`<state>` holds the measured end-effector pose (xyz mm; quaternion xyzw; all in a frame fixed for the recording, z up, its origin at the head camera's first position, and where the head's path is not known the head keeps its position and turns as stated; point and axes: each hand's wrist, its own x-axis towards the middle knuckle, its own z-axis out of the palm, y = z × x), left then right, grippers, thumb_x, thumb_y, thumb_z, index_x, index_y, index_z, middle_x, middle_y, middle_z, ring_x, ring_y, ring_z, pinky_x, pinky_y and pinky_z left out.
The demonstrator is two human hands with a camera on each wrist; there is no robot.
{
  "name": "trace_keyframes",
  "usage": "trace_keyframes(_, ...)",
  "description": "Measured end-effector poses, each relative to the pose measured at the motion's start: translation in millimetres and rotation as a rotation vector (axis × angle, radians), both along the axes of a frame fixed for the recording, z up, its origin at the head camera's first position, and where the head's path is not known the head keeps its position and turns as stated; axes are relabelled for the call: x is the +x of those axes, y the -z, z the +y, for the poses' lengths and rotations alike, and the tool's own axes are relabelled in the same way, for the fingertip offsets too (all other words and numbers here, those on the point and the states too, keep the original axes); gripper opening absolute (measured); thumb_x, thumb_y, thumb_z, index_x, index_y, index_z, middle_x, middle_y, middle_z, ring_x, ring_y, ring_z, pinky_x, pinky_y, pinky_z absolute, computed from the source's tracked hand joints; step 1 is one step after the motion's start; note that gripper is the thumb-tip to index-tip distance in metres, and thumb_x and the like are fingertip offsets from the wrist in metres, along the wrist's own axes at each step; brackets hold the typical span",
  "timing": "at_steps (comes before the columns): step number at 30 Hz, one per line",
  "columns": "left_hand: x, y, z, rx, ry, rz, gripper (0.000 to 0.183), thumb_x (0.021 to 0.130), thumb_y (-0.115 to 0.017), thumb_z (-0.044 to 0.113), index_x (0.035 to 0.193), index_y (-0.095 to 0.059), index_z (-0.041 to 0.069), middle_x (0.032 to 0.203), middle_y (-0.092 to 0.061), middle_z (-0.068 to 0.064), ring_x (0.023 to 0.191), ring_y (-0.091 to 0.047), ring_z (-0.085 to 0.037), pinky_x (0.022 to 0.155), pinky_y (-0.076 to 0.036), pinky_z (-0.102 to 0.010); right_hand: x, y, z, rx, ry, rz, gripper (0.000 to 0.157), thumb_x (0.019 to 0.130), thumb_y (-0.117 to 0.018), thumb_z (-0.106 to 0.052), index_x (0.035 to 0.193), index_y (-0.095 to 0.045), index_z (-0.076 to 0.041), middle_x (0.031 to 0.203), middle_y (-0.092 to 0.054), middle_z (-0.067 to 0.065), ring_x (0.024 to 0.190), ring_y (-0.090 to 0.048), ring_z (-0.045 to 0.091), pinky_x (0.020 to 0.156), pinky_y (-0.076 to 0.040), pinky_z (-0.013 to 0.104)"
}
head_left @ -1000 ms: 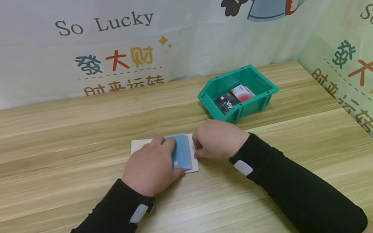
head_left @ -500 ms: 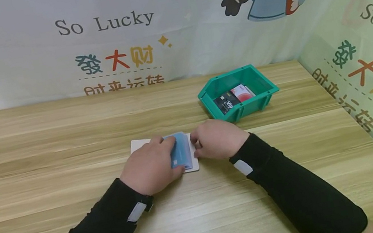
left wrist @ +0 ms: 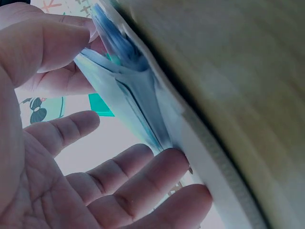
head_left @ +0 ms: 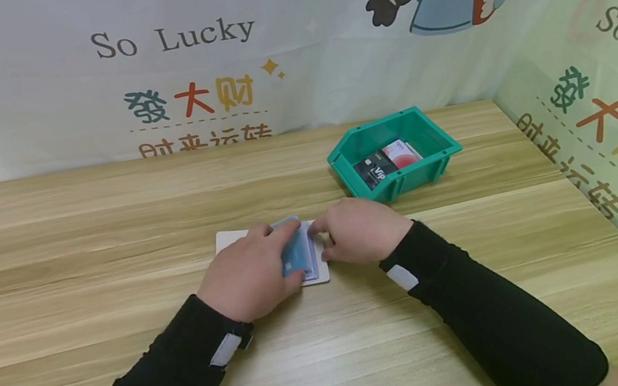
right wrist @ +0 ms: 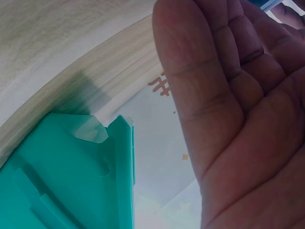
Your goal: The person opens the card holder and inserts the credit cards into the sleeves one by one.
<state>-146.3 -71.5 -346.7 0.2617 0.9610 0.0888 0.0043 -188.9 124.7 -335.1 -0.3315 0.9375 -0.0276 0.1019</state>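
A small card holder with a white cover and a stack of clear, bluish sleeves lies open on the table. My left hand lies over its left half and holds the sleeves, index finger at their far edge and thumb at their near edge. In the left wrist view the sleeves stand fanned apart above the white cover. At the right edge, my right hand has curled fingers; its index finger reaches the sleeves' edge and its thumb is at the cover. Its fingertips are partly hidden in the right wrist view.
Just beyond my right hand stands a green plastic bin. Inside it are a black card marked "Vip" and a pink-and-white card. A printed cloth hangs along the back of the wooden table.
The blue top sleeves have lifted and shifted slightly away and to the left under my left hand. My right index finger has moved left from the cover's edge to the sleeves.
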Motion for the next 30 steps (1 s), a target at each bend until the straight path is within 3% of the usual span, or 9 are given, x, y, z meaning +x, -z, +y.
trace_keyframes(6, 1.4, 0.7, 0, -0.009, 0.031, 0.03, 0.062, 0.084, -0.063, 0.046, 0.141, -0.043, 0.029, 0.119, -0.05, -0.017, 0.079, -0.056, -0.02, 0.063, -0.052, -0.037, 0.4, -0.3, 0, -0.001, -0.01, 0.01, 0.028, 0.084, -0.069, -0.032, 0.108, -0.07, -0.018, 0.068, -0.058, -0.008, 0.064, -0.05, 0.009, 0.064, -0.045, 0.023)
trace_keyframes(16, 1.3, 1.8, 0, -0.009, 0.056, 0.032, 0.051, 0.087, -0.058, 0.038, 0.135, -0.051, 0.023, 0.125, -0.047, -0.018, 0.074, -0.058, -0.021, 0.061, -0.052, -0.037, 1.2, -0.8, 0, -0.002, -0.02, 0.007, 0.029, 0.085, -0.068, -0.03, 0.112, -0.07, -0.02, 0.082, -0.062, -0.008, 0.071, -0.051, 0.009, 0.072, -0.048, 0.025)
trace_keyframes(23, -0.1, -0.5, -2, 0.037, 0.007, -0.01, 0.059, 0.085, -0.06, 0.05, 0.135, -0.049, 0.019, 0.125, -0.048, -0.016, 0.087, -0.057, -0.021, 0.071, -0.053, -0.04, 1.2, 0.1, -1, -0.004, -0.005, -0.005, 0.03, 0.085, -0.068, -0.031, 0.112, -0.07, -0.02, 0.09, -0.065, -0.006, 0.074, -0.051, 0.01, 0.074, -0.048, 0.027)
trace_keyframes(30, -0.7, -11.2, -4, 0.093, -0.075, -0.043, 0.055, 0.089, -0.055, 0.052, 0.123, -0.051, 0.01, 0.112, -0.055, -0.01, 0.082, -0.052, -0.019, 0.07, -0.051, -0.038, 1.6, 0.5, -2, 0.02, 0.001, 0.004, 0.032, 0.084, -0.069, -0.033, 0.113, -0.069, -0.019, 0.095, -0.066, -0.004, 0.075, -0.05, 0.011, 0.074, -0.048, 0.026)
